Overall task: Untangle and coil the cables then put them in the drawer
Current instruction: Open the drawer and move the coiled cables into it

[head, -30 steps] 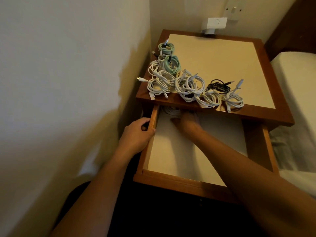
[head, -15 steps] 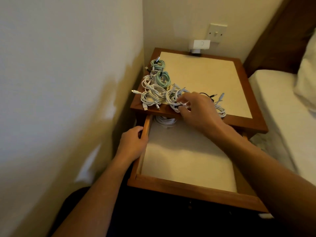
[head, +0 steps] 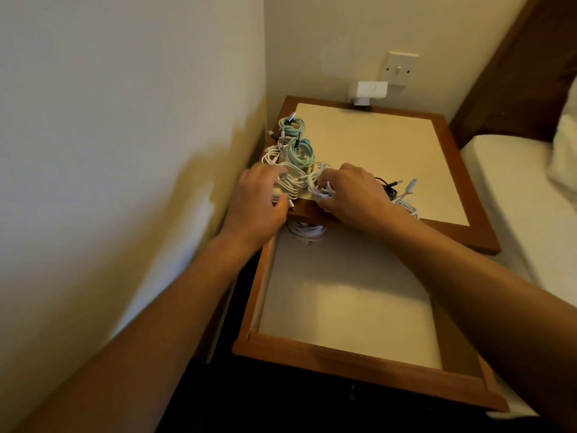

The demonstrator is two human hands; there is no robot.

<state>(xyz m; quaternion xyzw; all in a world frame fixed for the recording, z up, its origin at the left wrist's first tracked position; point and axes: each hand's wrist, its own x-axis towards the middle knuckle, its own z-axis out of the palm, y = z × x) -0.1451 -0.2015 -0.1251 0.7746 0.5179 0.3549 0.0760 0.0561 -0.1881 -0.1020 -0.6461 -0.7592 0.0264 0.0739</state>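
Note:
Several coiled cables lie along the left and front of the wooden nightstand: two mint-green coils, white coils, a black cable and a white coil at the right. My right hand grips a white coil at the front edge. My left hand reaches over the front-left corner, with fingers and thumb around another white coil; it is blurred. Below, the drawer stands pulled out, with one white coil in its back left corner.
A wall runs close along the left side. A white plug adapter and a wall switch are behind the nightstand. A bed with white sheets and a dark headboard lie to the right.
My left hand has left the drawer's side rail and gone up onto the cables. My right hand came out of the drawer to the pile and took hold of a white coil.

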